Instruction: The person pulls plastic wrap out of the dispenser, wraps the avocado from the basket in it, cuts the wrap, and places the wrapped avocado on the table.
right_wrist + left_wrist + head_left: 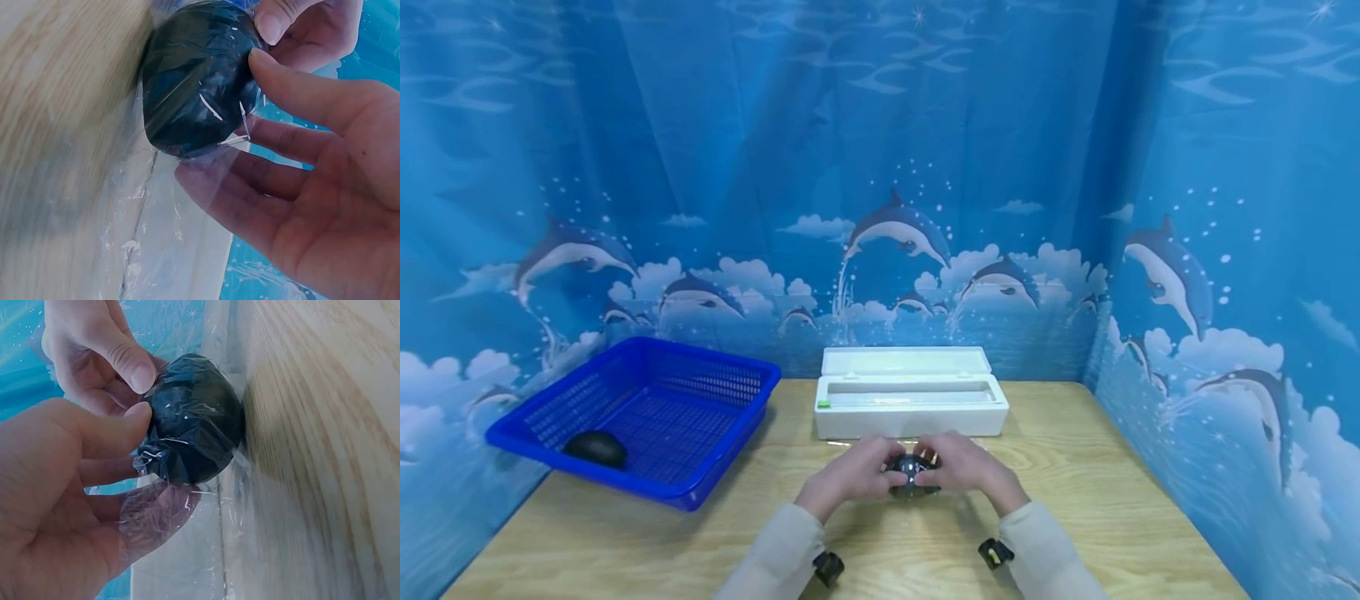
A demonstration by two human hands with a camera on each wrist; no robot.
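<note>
A smooth, dark oval object (908,468) (200,419) (194,75) sits low over the wooden table, wrapped in clear cling film (150,515). My left hand (852,473) grips its left side, thumb pressing the film on top and fingers curled behind. From the other side my right hand (961,463) holds it the same way, the two thumbs close together. In both wrist views the film is creased and shiny over the object, and loose film spreads over the fingers. Just beyond my hands stands a white cling film box (917,422) with its lid raised.
On the left a blue plastic basket (696,493) holds another dark oval object (597,448). Thin film glints on the wooden table (1075,500) in front of the white box. Blue dolphin-print curtains (760,167) enclose the back and sides.
</note>
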